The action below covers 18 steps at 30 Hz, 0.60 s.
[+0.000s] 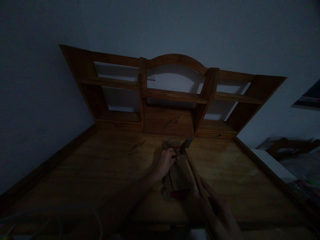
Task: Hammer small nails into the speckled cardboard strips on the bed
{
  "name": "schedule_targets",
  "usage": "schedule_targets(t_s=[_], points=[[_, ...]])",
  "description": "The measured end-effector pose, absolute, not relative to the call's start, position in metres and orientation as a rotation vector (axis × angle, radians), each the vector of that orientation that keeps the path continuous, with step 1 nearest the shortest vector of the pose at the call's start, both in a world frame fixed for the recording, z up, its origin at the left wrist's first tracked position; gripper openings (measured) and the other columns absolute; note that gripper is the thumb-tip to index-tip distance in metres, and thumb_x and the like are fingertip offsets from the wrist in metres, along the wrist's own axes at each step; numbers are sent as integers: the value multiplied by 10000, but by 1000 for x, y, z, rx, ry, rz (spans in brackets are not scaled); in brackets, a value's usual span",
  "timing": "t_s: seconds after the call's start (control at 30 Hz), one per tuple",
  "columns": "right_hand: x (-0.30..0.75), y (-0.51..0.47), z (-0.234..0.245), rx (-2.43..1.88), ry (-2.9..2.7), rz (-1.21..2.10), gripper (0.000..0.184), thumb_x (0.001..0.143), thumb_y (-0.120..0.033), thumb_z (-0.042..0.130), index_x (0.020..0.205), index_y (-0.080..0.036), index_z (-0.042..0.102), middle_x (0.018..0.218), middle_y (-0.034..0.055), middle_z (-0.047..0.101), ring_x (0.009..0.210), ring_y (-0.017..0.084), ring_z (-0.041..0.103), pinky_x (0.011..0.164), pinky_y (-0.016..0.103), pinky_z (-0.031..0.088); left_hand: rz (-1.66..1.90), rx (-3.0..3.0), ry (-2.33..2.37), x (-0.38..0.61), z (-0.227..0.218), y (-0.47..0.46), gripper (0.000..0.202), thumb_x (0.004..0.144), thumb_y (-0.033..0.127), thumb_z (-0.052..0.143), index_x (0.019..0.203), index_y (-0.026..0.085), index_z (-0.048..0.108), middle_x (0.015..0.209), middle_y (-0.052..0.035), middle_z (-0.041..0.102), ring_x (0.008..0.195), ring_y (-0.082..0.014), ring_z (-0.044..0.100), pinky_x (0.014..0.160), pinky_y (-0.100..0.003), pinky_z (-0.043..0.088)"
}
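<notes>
Gripped in my right hand [217,210] is a hammer [195,173] with a long wooden handle. Its metal head is near the fingers of my left hand [165,162], by the far end of a tan patterned folded cloth or padded bundle [182,175]. Red shows at the bundle's near edge. My left fingers are pinched together over the bundle, beside a small thin dark item; the dim light hides what exactly they hold. A few thin dark pieces [135,146], perhaps nails, lie on the desk to the left.
The wooden desk [100,170] has a raised shelf unit [172,96] along its back, against the wall. A white surface [272,163] and a chair [292,146] stand at the right. Pale cables [95,213] curve at the lower left.
</notes>
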State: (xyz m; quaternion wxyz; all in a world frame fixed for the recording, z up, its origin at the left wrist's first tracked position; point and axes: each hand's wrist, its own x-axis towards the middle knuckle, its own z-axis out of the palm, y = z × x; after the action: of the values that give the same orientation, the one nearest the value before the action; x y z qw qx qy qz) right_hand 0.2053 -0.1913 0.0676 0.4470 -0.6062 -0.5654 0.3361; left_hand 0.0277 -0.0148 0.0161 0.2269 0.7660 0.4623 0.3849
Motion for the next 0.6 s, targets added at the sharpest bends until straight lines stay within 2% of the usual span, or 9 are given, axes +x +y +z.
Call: schedule_targets(t_s=[0.1, 0.23, 0.37, 0.43, 0.53, 0.6], points=[[198, -190, 72, -1546, -1349, 904, 442, 794, -455, 569, 1197, -277, 604, 1250, 44, 597, 1170, 255, 523, 953, 390, 441, 1067, 2106, 1279, 28, 14, -14, 140, 775, 99, 603, 761, 170, 722, 793, -22, 641, 745, -128, 584, 661, -211, 422], [193, -191, 71, -1618, -1220, 940, 536, 750, -512, 594, 1213, -241, 587, 1323, 48, 532, 1235, 259, 449, 1026, 401, 350, 1111, 2113, 1229, 28, 9, -11, 155, 765, 73, 605, 788, 174, 721, 820, -17, 644, 769, -120, 586, 682, -202, 421], [195, -193, 68, -1592, -1246, 927, 531, 798, -506, 538, 1264, -254, 534, 1350, 59, 501, 1247, 249, 433, 1041, 423, 321, 1091, 2119, 1272, 27, 8, -11, 121, 786, 129, 608, 746, 152, 720, 764, -23, 634, 709, -119, 576, 636, -209, 409], [197, -195, 67, -1548, -1327, 872, 485, 779, -489, 566, 1213, -271, 583, 1313, 58, 538, 1218, 257, 464, 1023, 416, 348, 1094, 2109, 1285, 28, 10, -12, 131, 797, 150, 601, 741, 152, 720, 760, -25, 634, 713, -121, 576, 640, -213, 410], [200, -199, 66, -1497, -1435, 798, 374, 638, -455, 705, 982, -310, 711, 1248, 32, 592, 1189, 290, 485, 1026, 401, 342, 1087, 2091, 1288, 28, 13, -13, 122, 788, 145, 611, 736, 156, 721, 770, -24, 637, 720, -120, 578, 642, -211, 413], [200, -200, 66, -1500, -1425, 796, 308, 644, -448, 702, 919, -313, 729, 1251, 23, 591, 1178, 296, 495, 1024, 405, 347, 1073, 2083, 1285, 29, 15, -13, 118, 773, 119, 618, 729, 157, 720, 762, -21, 636, 713, -119, 579, 633, -210, 412]])
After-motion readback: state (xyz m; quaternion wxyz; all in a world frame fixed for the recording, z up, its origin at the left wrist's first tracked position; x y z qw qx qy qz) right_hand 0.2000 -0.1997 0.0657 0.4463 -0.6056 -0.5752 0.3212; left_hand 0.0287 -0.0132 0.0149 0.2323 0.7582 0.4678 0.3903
